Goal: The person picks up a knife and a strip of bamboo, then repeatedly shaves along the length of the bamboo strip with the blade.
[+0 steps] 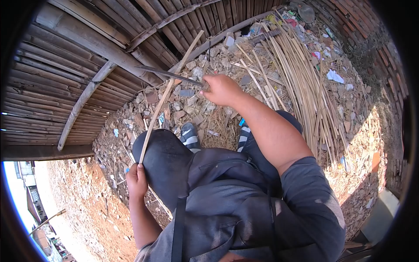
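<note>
My left hand (138, 180) is closed around the lower end of a long, pale bamboo strip (158, 107), beside my left knee. The strip slants up and away past the knee toward the bamboo wall. My right hand (219, 89) grips a long, dark-bladed knife (185, 79) out in front of me; its handle is mostly hidden in my fist. Pointing left, the blade crosses the strip in its upper half. My dark trousers (163, 153) and striped footwear (190, 136) show below.
A large bundle of split bamboo strips (305, 83) lies on the rubble ground (192, 107) at my right. A bamboo-slat wall (56, 87) with poles rises at the left and front. Scraps of litter (335, 76) and a brick wall (349, 22) are at the far right.
</note>
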`<state>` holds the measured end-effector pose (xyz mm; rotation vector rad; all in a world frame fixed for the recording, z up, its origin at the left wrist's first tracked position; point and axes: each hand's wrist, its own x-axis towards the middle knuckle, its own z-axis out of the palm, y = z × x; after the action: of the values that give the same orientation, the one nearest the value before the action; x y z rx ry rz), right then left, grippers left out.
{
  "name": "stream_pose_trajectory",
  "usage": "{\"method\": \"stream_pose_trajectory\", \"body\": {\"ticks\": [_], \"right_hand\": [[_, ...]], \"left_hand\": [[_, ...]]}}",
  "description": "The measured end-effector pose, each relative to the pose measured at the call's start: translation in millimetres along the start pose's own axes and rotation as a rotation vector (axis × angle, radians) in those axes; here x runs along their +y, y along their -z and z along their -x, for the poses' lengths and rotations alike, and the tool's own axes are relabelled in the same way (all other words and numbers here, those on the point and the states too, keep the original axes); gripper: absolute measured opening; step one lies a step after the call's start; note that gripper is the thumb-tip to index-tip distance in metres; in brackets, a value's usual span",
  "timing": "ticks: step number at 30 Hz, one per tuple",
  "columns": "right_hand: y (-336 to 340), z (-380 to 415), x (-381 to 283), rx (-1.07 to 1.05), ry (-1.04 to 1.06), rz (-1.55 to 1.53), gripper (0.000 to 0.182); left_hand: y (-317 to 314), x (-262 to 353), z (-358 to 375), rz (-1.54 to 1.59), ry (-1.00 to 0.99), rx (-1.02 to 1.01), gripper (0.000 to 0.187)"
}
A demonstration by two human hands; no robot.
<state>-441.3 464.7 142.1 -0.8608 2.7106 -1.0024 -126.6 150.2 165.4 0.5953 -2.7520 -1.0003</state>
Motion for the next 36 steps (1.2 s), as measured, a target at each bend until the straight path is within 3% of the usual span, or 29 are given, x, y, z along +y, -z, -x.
{"method": "stream_pose_trajectory", "body": {"ticks": [8,14,23,26,29,36], "right_hand": [[6.2,0.9,-5.0,-0.021,-0.02,0.004,0.034],[-1.9,-7.5,14.2,-0.051,0.017,0.028,0.046],[4.2,0.5,-11.3,-0.158,0.117,0.061,0.041],[0.8,-3.4,6.0,-0.039,0.13,0.125,0.041],[8.9,-7.5,15.5,-0.008,-0.042,0.016,0.042],[-0.1,6.7,-21.1,-0.031,0.111,0.076,0.029]], "left_hand": [[-0.3,2.5,-0.2,0.0,0.004,0.006,0.043],[-0.4,3.6,-0.1,-0.011,-0.001,0.009,0.043],[-0.7,1.8,0.4,0.0,-0.015,0.006,0.042],[-1.1,1.8,0.4,0.023,-0.01,0.006,0.041],[0.2,2.7,0.4,0.034,0.018,-0.001,0.041],[-0.2,-0.5,-0.4,0.053,0.016,0.002,0.041]]}}
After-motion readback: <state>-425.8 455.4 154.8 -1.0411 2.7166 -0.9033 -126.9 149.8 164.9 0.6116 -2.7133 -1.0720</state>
